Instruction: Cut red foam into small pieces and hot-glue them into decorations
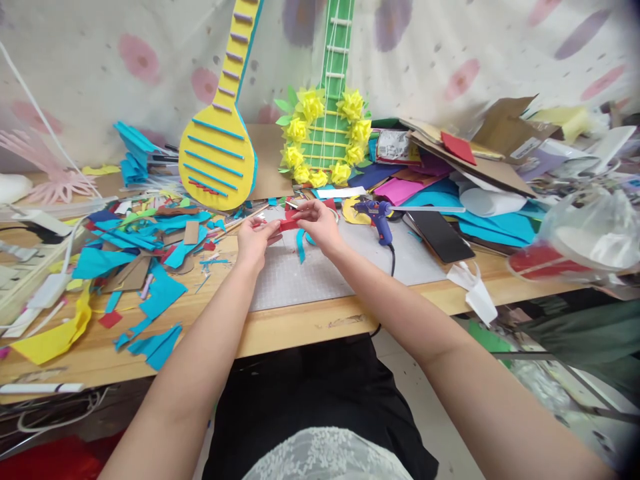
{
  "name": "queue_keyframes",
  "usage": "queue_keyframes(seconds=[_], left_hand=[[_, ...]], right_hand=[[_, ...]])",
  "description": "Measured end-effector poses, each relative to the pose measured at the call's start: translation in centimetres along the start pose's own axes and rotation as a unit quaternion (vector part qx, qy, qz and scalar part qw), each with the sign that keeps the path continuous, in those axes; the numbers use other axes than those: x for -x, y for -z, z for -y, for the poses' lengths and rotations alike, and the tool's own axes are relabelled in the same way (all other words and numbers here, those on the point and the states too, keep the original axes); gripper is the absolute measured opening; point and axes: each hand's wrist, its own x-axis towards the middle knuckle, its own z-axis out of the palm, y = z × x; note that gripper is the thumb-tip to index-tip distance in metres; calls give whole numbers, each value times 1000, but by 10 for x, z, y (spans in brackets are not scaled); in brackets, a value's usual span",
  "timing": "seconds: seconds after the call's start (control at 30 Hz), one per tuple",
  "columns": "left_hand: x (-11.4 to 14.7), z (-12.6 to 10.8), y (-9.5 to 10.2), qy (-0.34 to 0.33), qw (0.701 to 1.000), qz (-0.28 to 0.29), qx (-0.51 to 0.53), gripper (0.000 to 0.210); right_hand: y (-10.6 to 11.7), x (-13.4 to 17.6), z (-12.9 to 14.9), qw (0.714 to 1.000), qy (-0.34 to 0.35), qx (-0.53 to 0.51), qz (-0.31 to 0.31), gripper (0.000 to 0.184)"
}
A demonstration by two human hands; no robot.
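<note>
Over the grey cutting mat (287, 287), my left hand (254, 241) pinches one end of a small red paper strip (287, 225). The fingers of my right hand (321, 225) are closed at the strip's other end. A thin pointed tool, perhaps scissors or tweezers, shows by my right fingers, but I cannot tell whether they hold it. Under my right hand a curled blue strip (301, 245) lies on the mat. To the right rests a blue glue gun (376, 217) with a black cord, next to a yellow piece (350, 212).
A yellow paper lute (217, 160) and a green one with yellow flowers (325, 140) lean at the back. Blue scraps (163, 293) cover the left side. A phone (443, 235), stacked coloured sheets (465, 210) and a bagged bucket (555, 257) stand right.
</note>
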Motion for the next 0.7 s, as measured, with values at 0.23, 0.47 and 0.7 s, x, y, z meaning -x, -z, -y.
queue_keyframes(seconds=[0.23, 0.47, 0.7], left_hand=[[4, 2, -4, -32, 999, 9, -20, 38], [3, 2, -2, -34, 999, 16, -23, 36], [3, 3, -4, -36, 999, 12, -31, 37]], right_hand=[[-6, -5, 3, 994, -29, 101, 17, 25], [-9, -12, -4, 991, -20, 130, 34, 26], [-6, -4, 7, 977, 44, 206, 40, 23]])
